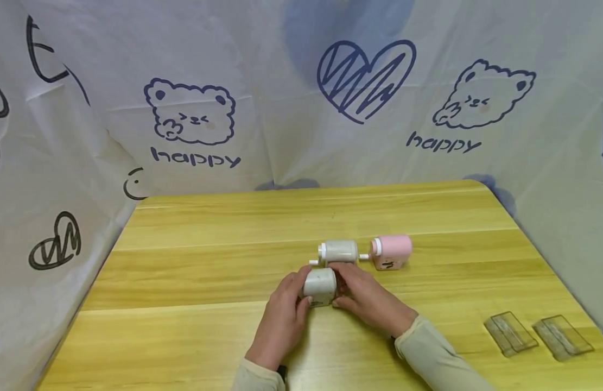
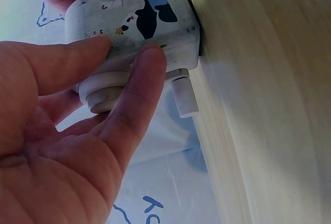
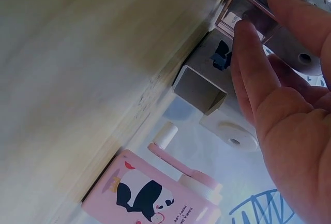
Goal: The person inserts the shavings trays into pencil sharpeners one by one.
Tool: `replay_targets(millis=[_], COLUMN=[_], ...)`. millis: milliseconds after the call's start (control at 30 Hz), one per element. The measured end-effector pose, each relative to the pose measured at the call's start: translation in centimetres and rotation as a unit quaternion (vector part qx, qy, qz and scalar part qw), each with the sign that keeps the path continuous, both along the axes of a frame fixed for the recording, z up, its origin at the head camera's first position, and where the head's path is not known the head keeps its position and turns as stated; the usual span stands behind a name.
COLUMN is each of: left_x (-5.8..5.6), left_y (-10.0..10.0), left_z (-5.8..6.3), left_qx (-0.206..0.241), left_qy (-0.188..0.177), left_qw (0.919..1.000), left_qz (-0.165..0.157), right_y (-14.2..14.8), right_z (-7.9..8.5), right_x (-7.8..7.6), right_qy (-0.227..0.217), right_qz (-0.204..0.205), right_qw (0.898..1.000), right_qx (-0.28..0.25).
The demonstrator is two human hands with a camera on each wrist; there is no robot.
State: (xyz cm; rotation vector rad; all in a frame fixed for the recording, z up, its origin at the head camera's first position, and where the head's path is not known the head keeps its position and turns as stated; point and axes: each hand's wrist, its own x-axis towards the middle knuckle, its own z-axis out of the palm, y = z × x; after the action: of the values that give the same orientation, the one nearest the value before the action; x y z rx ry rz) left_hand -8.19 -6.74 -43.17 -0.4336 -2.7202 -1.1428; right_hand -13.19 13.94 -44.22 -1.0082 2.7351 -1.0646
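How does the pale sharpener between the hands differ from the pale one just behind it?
The front sharpener has a clear drawer at its opening, pinched by the right hand; the rear sharpener has an open slot with none. The left hand grips the front sharpener; the rear sharpener stands just beyond it. Both are pale, with dark printed art.

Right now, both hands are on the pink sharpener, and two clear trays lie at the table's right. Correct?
Not the pink sharpener: left hand and right hand are on the nearer pale grey sharpener, as the head view shows; the two clear trays lie as you said.
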Motion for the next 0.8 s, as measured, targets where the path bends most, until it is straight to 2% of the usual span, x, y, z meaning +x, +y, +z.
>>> replay_targets(millis=[300, 800], left_x=[-0.03, 0.00], left_y=[-0.05, -0.02], left_z=[0.14, 0.21], left_qx=[0.000, 0.000], left_qy=[-0.010, -0.012], left_qw=[0.9999, 0.9999], left_qz=[0.003, -0.002], right_y=[-0.14, -0.30], right_z=[-0.07, 0.17], right_x=[-0.03, -0.07], right_qy=[0.004, -0.015], right_qz=[0.003, 0.005], right_qw=[1.000, 1.000], right_qx=[-0.013, -0.017])
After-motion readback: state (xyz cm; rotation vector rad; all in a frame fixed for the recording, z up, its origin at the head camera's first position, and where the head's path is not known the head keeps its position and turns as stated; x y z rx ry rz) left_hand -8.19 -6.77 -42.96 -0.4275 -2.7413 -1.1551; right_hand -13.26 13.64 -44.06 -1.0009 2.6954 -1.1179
